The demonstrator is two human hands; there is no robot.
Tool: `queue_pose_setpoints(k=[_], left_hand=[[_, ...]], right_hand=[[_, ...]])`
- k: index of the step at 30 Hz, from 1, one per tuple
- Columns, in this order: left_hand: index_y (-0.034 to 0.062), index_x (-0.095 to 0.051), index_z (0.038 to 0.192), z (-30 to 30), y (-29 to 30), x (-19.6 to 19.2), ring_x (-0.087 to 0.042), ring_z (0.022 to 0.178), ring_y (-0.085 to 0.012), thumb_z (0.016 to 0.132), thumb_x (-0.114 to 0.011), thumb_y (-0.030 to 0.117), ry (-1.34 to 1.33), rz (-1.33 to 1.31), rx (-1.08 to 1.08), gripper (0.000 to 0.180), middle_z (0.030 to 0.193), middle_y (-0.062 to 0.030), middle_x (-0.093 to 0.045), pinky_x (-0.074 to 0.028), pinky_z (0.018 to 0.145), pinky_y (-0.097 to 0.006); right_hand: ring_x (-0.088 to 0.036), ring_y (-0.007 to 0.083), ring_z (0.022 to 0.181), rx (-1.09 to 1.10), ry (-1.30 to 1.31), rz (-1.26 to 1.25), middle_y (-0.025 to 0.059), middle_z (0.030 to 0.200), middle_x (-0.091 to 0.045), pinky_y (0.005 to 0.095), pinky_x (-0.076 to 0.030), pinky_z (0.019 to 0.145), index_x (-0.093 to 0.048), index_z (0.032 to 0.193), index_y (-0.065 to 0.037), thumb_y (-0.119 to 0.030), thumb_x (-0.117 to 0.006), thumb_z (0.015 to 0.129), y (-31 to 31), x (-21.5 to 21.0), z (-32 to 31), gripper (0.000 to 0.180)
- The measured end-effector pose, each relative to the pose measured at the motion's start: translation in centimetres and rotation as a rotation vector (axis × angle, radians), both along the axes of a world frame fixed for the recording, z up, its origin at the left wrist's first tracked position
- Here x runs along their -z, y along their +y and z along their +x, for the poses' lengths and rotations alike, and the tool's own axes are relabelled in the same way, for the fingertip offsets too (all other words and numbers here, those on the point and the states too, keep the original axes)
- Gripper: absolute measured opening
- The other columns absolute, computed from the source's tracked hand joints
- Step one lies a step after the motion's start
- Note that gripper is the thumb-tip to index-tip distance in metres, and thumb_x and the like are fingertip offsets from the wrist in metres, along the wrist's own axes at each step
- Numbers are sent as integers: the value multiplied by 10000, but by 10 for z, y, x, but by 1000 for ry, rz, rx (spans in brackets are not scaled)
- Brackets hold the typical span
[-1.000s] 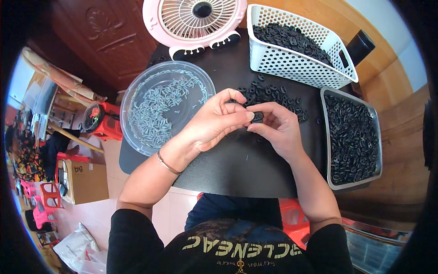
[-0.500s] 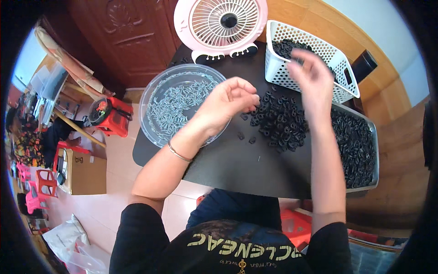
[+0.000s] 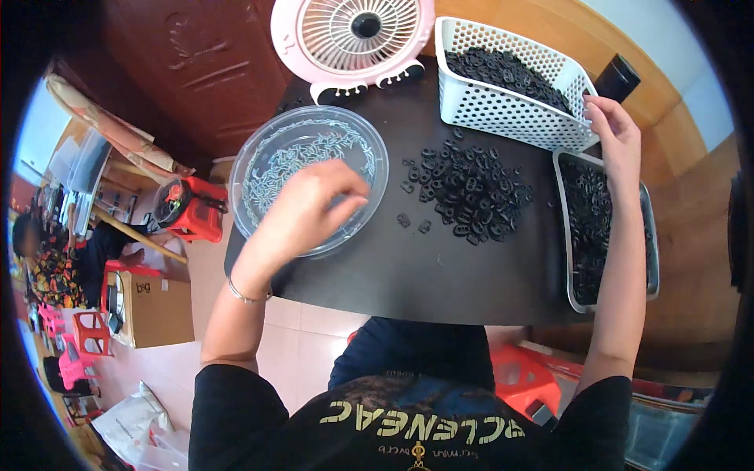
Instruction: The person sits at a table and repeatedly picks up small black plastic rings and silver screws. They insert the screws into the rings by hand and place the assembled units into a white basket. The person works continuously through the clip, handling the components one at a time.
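Reaching left hand (image 3: 302,212) over clear bowl (image 3: 259,157) of pale slivers, grip unclear, right hand (image 3: 616,133) loosely open at white basket (image 3: 503,114)

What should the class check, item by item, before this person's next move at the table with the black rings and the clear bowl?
1. Left hand is over the clear bowl of small pale pieces: ok.
2. Left hand has a piece between its fingers: cannot tell, the fingers curl downward.
3. Right hand is at the corner of the white perforated basket: ok.
4. Right hand holds a ring: cannot tell.
5. Loose pile of black rings lies on the dark table between the hands: ok.
6. Metal tray of black rings sits fully on the table: cannot tell, its far edge is near the table's rim.
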State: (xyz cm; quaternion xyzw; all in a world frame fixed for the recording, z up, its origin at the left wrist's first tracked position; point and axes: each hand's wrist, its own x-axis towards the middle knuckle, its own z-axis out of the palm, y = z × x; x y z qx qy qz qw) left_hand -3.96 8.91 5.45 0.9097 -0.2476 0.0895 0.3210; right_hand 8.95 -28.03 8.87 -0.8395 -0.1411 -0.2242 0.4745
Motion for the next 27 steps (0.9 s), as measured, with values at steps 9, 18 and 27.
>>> queue_pose_setpoints(k=[9,18,27], left_hand=[[12,-575,1006,-15,-77,14,-544,951,-197,676,-530,89,-298,382,495,341,1033,-73,-548,-483,747,-298],[-19,-577,977,-15,-76,43,-534,984,-188,636,-558,80,-390,407,509,356,1021,-88,-547,-508,745,-255],[-23,-594,913,-19,-68,48,-544,922,-191,587,-588,97,-419,404,488,348,951,-86,-554,-511,727,-255]], right_hand=[[-591,130,853,275,-35,-168,73,925,-636,247,-446,765,-605,1008,-2,-186,-559,848,-135,37,36,248],[-466,344,1127,577,387,-755,221,1191,-500,394,-349,954,-428,1240,-27,-395,-390,878,-195,79,96,518],[-372,288,1231,657,587,-872,123,1321,-413,557,-231,986,-383,1303,-122,-541,-305,865,-182,88,117,611]])
